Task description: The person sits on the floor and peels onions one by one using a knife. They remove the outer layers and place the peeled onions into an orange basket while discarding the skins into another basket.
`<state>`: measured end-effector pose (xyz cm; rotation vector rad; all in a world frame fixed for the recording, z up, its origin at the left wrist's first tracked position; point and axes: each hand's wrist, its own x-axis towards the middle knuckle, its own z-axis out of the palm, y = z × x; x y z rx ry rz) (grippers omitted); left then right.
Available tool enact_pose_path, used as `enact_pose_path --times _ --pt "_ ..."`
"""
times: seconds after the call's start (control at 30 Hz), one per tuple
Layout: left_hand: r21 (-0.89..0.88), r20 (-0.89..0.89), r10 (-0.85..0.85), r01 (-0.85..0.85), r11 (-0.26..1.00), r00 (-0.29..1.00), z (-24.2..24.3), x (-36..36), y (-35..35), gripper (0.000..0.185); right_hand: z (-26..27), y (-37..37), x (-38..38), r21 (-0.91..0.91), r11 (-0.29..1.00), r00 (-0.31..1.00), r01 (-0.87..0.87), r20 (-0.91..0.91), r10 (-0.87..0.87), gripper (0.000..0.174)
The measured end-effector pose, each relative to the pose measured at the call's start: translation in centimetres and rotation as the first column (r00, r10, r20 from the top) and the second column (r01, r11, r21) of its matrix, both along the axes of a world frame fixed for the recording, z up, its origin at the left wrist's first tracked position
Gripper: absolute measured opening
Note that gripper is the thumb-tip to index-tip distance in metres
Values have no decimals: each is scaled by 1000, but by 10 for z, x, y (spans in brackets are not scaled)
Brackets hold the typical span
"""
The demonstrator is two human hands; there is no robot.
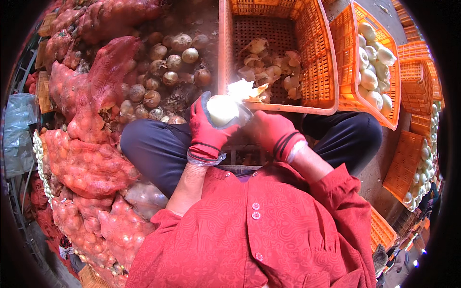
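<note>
A peeled white onion (221, 111) rests in my left hand (209, 131), which wears a red glove with a grey palm. Its fingers and thumb curl around the onion's lower and left sides. Pale, sunlit onion skin (246, 91) sticks up at the onion's upper right, over the near rim of an orange plastic crate (284, 107). Close to the onion's right side is my right hand (275, 133), red-gloved, curled and blurred by motion. A smeared greyish shape lies between it and the onion; whether the right hand grips a tool cannot be made out.
Loose onion skins (266, 68) lie in the crate. Unpeeled onions (173, 63) cover the ground at left, beside red mesh sacks of onions (86, 165). Another orange crate (342, 72) at right holds peeled onions (371, 77). My bent knees flank the work area.
</note>
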<state>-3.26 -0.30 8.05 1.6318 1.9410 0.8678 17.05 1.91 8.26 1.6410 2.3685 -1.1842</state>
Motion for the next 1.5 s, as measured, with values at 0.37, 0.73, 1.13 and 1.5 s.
enact_pose_path --times 0.37,0.73,1.13,1.5 --pt "-272 960 268 34 962 86 29 -38 7 61 -16 35 20 -156 910 870 383 -270 -413 26" --pt "56 998 -69 490 870 8 88 161 175 52 29 26 40 -20 901 901 434 30 -434 29" --pt "-89 791 364 -496 864 492 -17 -285 21 27 -19 13 71 121 938 937 324 94 -336 27" --pt "-167 -309 662 -724 669 683 -220 -225 -83 56 -18 16 92 146 937 910 317 233 -344 27"
